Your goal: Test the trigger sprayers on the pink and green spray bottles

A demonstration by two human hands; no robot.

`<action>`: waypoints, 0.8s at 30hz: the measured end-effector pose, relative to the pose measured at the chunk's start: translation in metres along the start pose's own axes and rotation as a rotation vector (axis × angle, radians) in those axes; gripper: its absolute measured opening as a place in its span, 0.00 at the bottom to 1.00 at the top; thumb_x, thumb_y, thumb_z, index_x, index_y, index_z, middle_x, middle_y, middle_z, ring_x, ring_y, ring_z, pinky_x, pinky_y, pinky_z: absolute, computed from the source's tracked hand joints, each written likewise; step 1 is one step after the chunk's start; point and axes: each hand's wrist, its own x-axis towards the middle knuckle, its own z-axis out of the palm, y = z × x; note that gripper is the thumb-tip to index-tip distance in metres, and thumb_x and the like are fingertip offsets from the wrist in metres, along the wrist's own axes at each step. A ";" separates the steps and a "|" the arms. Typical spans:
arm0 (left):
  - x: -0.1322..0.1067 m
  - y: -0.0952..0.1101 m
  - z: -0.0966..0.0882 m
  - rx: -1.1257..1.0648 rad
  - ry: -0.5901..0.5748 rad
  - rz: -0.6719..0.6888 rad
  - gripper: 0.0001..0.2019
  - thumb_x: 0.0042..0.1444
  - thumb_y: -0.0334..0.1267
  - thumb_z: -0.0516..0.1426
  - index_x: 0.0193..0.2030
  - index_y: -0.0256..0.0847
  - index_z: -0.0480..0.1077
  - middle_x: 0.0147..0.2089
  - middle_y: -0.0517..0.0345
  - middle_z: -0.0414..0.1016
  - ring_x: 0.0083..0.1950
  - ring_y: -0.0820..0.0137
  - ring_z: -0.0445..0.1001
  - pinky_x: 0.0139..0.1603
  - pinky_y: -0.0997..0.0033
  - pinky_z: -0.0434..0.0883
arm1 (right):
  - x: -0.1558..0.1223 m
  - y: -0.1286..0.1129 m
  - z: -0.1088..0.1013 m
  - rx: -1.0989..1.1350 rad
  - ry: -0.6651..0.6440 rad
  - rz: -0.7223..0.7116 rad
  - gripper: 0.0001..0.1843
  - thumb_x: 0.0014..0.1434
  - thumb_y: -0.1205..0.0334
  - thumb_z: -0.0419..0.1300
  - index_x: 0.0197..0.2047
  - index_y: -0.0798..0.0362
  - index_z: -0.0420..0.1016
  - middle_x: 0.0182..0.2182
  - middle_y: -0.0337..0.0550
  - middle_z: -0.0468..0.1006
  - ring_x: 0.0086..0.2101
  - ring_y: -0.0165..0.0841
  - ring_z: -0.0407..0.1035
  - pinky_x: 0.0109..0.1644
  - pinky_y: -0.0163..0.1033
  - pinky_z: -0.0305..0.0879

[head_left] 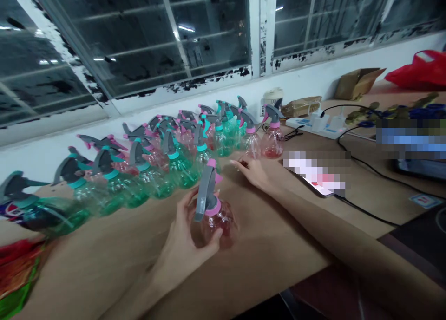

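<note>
In the head view, my left hand (190, 238) is wrapped round the body of a clear pink spray bottle (226, 225) with a grey and pink trigger head. That bottle stands upright at the front of the table. My right hand (256, 173) reaches across the table, its fingers stretched to the left and apart, with nothing seen in them. Just behind it stands another pink spray bottle (251, 143), and I cannot tell if they touch. A further pink spray bottle (272, 141) is to its right. Green spray bottles (184, 169) and pink ones stand crowded in rows to the left.
A phone (313, 178) with a lit screen lies right of my right arm, a cable running from it. Behind are a power strip (315, 127), a paper cup (272, 99) and a cardboard box (357, 83). A red bag (423, 71) sits far right. Windows line the wall.
</note>
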 end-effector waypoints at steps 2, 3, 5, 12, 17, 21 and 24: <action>-0.005 0.000 -0.007 0.038 0.009 -0.011 0.37 0.51 0.35 0.59 0.64 0.48 0.45 0.59 0.44 0.66 0.60 0.55 0.67 0.59 0.44 0.65 | -0.001 -0.002 0.001 -0.008 -0.011 -0.011 0.25 0.59 0.41 0.50 0.27 0.54 0.72 0.23 0.39 0.74 0.26 0.32 0.66 0.33 0.36 0.58; -0.007 -0.001 -0.009 0.059 0.025 -0.007 0.36 0.50 0.36 0.59 0.64 0.48 0.45 0.59 0.44 0.65 0.60 0.55 0.67 0.59 0.44 0.65 | -0.002 -0.004 0.001 -0.010 -0.017 -0.017 0.24 0.59 0.41 0.50 0.28 0.54 0.72 0.23 0.39 0.74 0.26 0.32 0.66 0.33 0.36 0.58; -0.010 -0.004 -0.014 0.098 0.050 -0.004 0.36 0.50 0.38 0.60 0.63 0.48 0.47 0.60 0.44 0.64 0.59 0.54 0.67 0.58 0.44 0.66 | -0.005 -0.009 0.002 -0.010 -0.031 -0.034 0.23 0.59 0.42 0.51 0.29 0.53 0.72 0.25 0.39 0.75 0.27 0.32 0.68 0.33 0.35 0.59; -0.006 -0.008 -0.024 0.052 0.029 -0.067 0.39 0.46 0.41 0.64 0.63 0.50 0.50 0.61 0.45 0.64 0.61 0.52 0.65 0.58 0.46 0.66 | -0.020 -0.030 0.012 0.004 -0.146 -0.144 0.18 0.59 0.45 0.54 0.35 0.52 0.72 0.34 0.43 0.79 0.34 0.33 0.72 0.39 0.37 0.63; 0.015 0.002 -0.020 -0.015 0.055 -0.116 0.42 0.45 0.44 0.64 0.65 0.50 0.48 0.59 0.44 0.66 0.56 0.52 0.70 0.52 0.47 0.71 | -0.026 -0.035 0.017 -0.041 -0.210 -0.198 0.16 0.60 0.47 0.54 0.38 0.51 0.72 0.36 0.43 0.79 0.36 0.34 0.73 0.40 0.38 0.64; 0.030 0.009 -0.009 -0.040 0.141 -0.104 0.37 0.46 0.45 0.63 0.62 0.47 0.54 0.58 0.46 0.68 0.54 0.56 0.71 0.51 0.53 0.72 | -0.027 -0.035 0.019 -0.049 -0.236 -0.223 0.16 0.60 0.48 0.54 0.39 0.51 0.72 0.36 0.43 0.79 0.36 0.34 0.72 0.40 0.37 0.64; 0.037 0.009 -0.004 -0.045 0.190 -0.108 0.23 0.49 0.40 0.59 0.54 0.46 0.64 0.45 0.53 0.75 0.44 0.62 0.75 0.42 0.61 0.75 | -0.028 -0.036 0.020 -0.033 -0.233 -0.233 0.17 0.60 0.47 0.53 0.38 0.52 0.73 0.36 0.44 0.78 0.36 0.33 0.72 0.41 0.37 0.64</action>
